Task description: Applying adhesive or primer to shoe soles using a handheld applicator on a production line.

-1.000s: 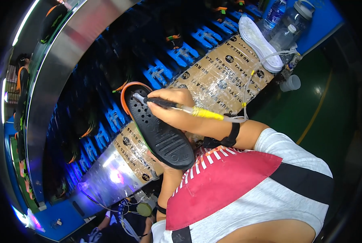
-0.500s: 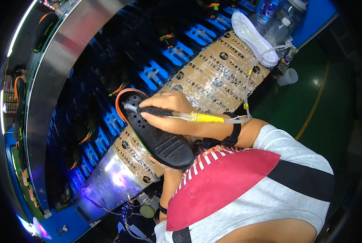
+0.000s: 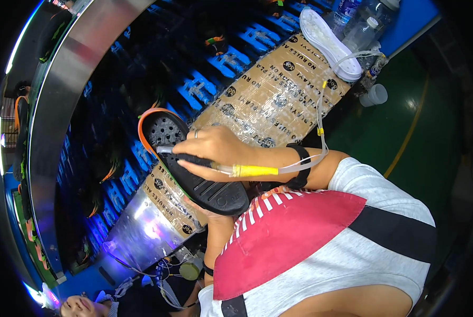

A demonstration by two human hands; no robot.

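A shoe point(image 3: 215, 196) lies sole side up in front of me, its underside black with round holes at the toe and grooves at the heel. Orange and green edging shows along its far and left rim. My left hand point(image 3: 207, 212) holds it from beneath near the heel, with most fingers hidden. Gripped like a pen, a dark-handled glue brush point(image 3: 194, 160) is closed in my right hand point(image 3: 218, 147). Its pale tip touches or nearly touches the left edge of the underside, just below the holes. A clear hose with yellow tape runs back from the brush over my right forearm.
Beyond the shoe runs a dark conveyor with blue racks point(image 3: 197, 90). Taped cardboard point(image 3: 268, 90) covers the ledge before it. A white sole point(image 3: 329, 45), clear bottles point(image 3: 360, 34) and a white cup point(image 3: 374, 95) stand far right. Another person point(image 3: 80, 305) shows at lower left.
The brush tip has gone from the holed toe area down to the left edge. Both hands and the shoe shifted slightly left in view. Another person has come into view at lower left.
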